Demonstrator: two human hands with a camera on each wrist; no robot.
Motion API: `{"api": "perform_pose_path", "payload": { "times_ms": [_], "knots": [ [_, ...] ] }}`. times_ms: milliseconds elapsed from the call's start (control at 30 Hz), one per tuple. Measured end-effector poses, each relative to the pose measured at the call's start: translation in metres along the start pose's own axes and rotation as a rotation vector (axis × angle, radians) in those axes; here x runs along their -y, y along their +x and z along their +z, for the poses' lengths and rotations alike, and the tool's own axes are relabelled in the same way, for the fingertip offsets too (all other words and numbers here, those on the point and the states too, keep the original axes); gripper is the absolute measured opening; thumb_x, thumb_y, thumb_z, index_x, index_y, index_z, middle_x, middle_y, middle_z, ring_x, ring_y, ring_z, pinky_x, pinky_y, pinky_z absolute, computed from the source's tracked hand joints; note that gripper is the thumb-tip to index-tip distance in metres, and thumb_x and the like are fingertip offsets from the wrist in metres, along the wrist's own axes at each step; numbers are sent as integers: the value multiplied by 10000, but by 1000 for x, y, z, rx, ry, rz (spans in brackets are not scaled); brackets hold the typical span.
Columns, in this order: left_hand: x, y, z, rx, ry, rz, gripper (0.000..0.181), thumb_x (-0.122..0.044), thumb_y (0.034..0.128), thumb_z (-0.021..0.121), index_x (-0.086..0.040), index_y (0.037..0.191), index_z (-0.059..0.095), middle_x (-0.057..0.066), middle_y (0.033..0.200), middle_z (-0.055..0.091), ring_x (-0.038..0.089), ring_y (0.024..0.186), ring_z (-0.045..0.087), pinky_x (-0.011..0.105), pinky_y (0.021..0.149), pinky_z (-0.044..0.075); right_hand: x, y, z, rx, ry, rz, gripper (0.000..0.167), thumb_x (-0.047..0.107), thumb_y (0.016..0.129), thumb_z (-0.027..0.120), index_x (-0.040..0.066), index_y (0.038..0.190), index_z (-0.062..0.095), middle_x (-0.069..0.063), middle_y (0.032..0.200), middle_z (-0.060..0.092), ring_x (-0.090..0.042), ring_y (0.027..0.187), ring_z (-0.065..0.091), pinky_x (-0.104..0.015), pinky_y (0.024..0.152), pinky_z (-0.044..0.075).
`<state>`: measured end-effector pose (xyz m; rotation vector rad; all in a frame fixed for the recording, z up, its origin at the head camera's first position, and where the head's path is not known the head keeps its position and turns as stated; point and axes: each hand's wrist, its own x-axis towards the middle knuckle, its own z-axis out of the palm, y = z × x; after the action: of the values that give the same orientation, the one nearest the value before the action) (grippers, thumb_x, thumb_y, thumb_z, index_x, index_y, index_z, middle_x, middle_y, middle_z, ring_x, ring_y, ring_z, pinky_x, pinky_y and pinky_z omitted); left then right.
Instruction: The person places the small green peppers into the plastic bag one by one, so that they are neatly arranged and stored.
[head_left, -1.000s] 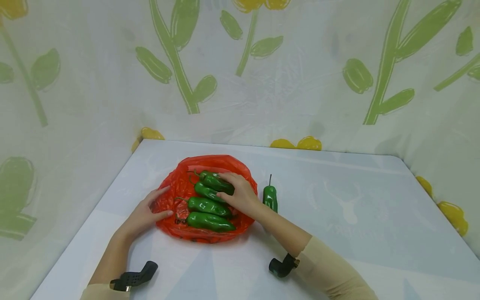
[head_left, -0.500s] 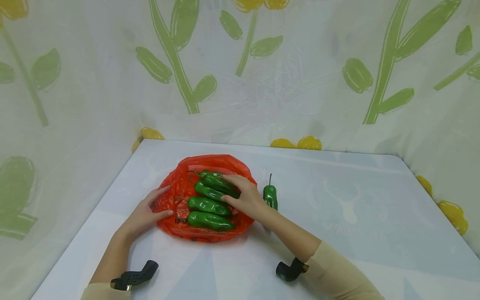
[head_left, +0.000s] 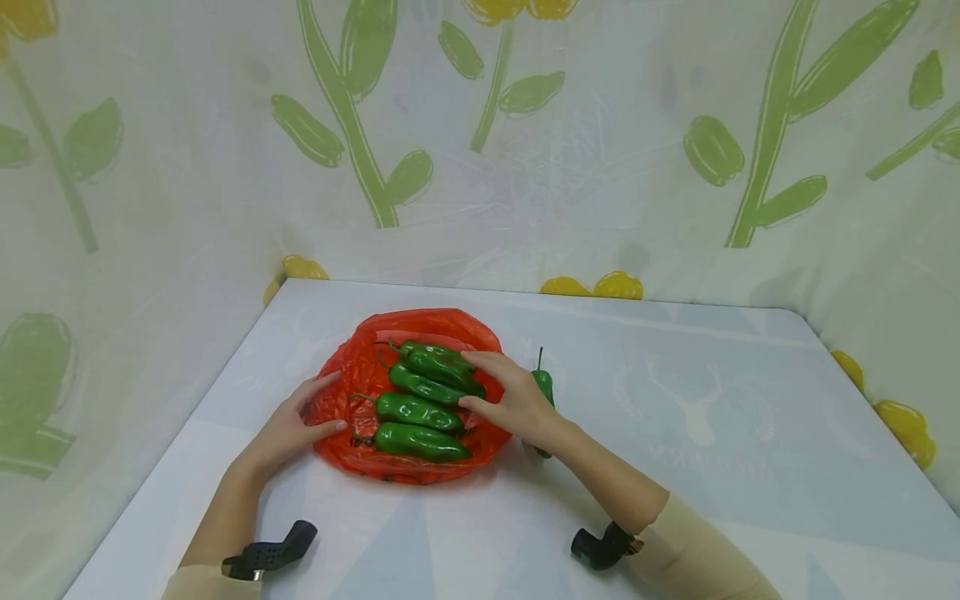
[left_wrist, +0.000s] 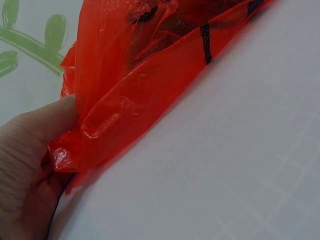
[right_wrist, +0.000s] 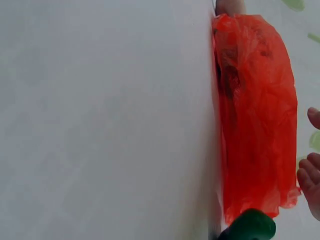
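Note:
A red plastic bag (head_left: 337, 396), its mouth spread wide, lies on the table with several green peppers (head_left: 420, 412) side by side in it. At the bag's left side my left hand (head_left: 288, 425) holds the rim; the left wrist view shows red plastic (left_wrist: 67, 152) between its thumb and fingers. My right hand (head_left: 517, 404) hovers over the bag's right rim, thumb and index finger apart near the ends of the upper peppers, gripping nothing. Outside the bag, on its right, lies one more green pepper (head_left: 543, 383), partly hidden behind the right hand and wrist.
The white table (head_left: 712, 467) reaches well beyond the bag to the right. Flower-printed sheeting (head_left: 585, 183) stands behind it and at both sides. Black wrist cameras (head_left: 270, 552) sit on both forearms.
My right hand has drawn back to the right, off the upper peppers, which now show more of their length. The left hand and the bag have stayed in place.

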<state>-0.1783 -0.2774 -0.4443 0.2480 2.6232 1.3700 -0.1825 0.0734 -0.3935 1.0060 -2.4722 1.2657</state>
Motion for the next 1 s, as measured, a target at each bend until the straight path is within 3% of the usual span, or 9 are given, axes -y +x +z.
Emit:
{"api": "perform_pose_path", "payload": {
  "times_ms": [433, 1000],
  "knots": [
    [0, 0, 0, -1, -6, -4, 801, -324, 813, 725, -193, 1482, 304, 196, 1531, 210, 440, 1398, 161, 677, 1030, 264, 0, -16, -19, -76, -99, 33, 627, 139, 766, 788, -3, 1312, 516, -138, 1312, 560, -299, 1231, 498, -446, 944, 494],
    [-2, -1, 0, -3, 13, -3, 803, -329, 812, 725, -193, 1482, 304, 196, 1529, 218, 437, 1397, 166, 681, 1030, 259, -6, -39, -39, -152, -95, 144, 722, 145, 745, 807, 47, 1370, 461, -148, 1360, 517, -311, 1265, 468, -505, 982, 449]
  ]
}}
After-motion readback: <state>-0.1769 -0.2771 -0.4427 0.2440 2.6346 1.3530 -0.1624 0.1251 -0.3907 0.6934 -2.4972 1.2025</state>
